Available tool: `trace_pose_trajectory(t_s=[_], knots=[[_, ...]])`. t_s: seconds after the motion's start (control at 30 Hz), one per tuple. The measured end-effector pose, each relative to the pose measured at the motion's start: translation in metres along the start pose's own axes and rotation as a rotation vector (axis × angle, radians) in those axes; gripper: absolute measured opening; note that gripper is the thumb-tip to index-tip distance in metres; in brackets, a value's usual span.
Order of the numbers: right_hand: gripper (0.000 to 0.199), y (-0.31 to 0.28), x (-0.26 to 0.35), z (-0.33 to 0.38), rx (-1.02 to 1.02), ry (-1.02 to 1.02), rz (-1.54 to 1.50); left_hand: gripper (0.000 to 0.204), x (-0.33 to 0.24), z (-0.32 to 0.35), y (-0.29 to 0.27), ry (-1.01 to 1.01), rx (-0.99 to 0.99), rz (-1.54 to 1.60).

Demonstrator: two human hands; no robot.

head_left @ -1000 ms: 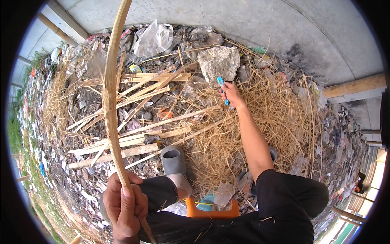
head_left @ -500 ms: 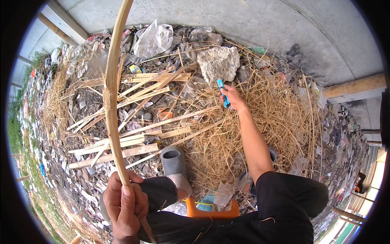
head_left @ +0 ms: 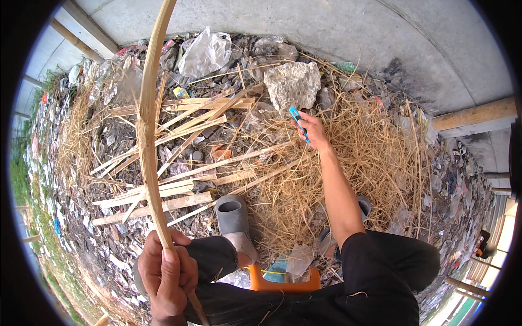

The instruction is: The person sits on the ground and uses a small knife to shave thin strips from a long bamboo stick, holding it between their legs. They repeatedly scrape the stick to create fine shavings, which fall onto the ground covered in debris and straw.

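My left hand [head_left: 167,274] is closed round the lower part of a long pale bamboo strip [head_left: 147,141]. The strip stands steeply in front of me, bows slightly, and runs out past the top of the picture; a knobby node shows partway up. Farther out on the right, my right hand [head_left: 312,129] grips a blue utility knife [head_left: 297,117] over a heap of dry shavings [head_left: 359,157]. Its tip points up and left, just short of a rough pale rock [head_left: 293,86]. Whether the blade is out is too small to tell.
Several split strips [head_left: 179,125] lie crosswise on littered ground, beside a thicker piece [head_left: 152,208]. A clear plastic bag [head_left: 205,53] rests near the concrete wall [head_left: 326,30]. My grey shoe [head_left: 231,214] and an orange stool edge [head_left: 284,284] are close below.
My right hand has turned slightly, so the utility knife leans more to the left. The left hand and the bamboo strip have hardly moved.
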State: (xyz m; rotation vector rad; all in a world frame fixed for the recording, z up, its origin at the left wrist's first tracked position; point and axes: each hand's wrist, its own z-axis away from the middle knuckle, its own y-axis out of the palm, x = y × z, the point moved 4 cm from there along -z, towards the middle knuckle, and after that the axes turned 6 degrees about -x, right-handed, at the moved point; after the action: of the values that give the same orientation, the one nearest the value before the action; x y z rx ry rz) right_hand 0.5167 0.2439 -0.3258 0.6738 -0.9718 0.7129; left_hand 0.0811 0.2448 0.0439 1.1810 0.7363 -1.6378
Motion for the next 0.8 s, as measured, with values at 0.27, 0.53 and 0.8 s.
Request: trace_pose_trajectory(t_s=[0.27,0.53,0.8], knots=[[0.056,0.002,0.004,0.001,0.040,0.029,-0.096,0.038,0.001,0.000,0.000,-0.007,-0.014,-0.009],[0.034,0.003,-0.010,-0.017,-0.219,-0.038,0.313,0.038,0.000,-0.001,0.001,-0.011,-0.015,-0.016],[0.056,0.011,-0.022,-0.028,-0.336,0.103,0.518,0.029,0.004,-0.002,0.002,0.039,0.007,0.032]])
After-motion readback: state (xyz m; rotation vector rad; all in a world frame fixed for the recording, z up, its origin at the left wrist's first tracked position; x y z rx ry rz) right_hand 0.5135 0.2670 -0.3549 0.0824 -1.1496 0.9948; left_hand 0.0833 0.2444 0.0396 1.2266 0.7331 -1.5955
